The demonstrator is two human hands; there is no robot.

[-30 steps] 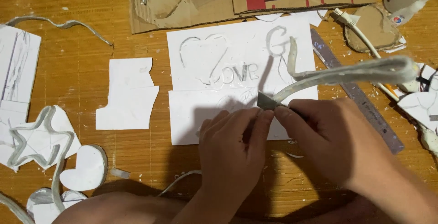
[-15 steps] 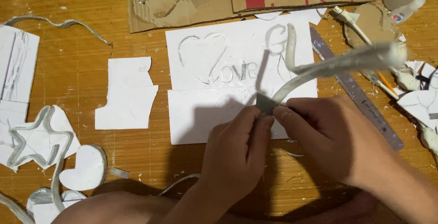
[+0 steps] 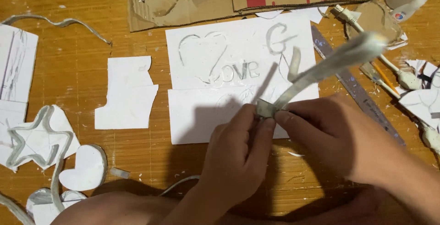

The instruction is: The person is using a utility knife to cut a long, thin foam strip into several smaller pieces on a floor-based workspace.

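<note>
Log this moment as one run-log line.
left hand: pinching end of grey strip | right hand: pinching same end | strip: rises up-right over white sheet | surface: wooden table

Left hand (image 3: 238, 149) and right hand (image 3: 330, 135) meet fingertip to fingertip, fingers (image 3: 265, 131) pinched together, forearms angled inward.

The strip (image 3: 321, 69) looks like thin grey card, matt and bendable. The white sheet (image 3: 220, 55) is matt paper, roughened where the shapes are scored. The counter (image 3: 68, 60) is glossy orange-brown wood. The ruler (image 3: 353, 87) is dull, speckled metal. The box (image 3: 192, 5) is rough brown cardboard.
</note>
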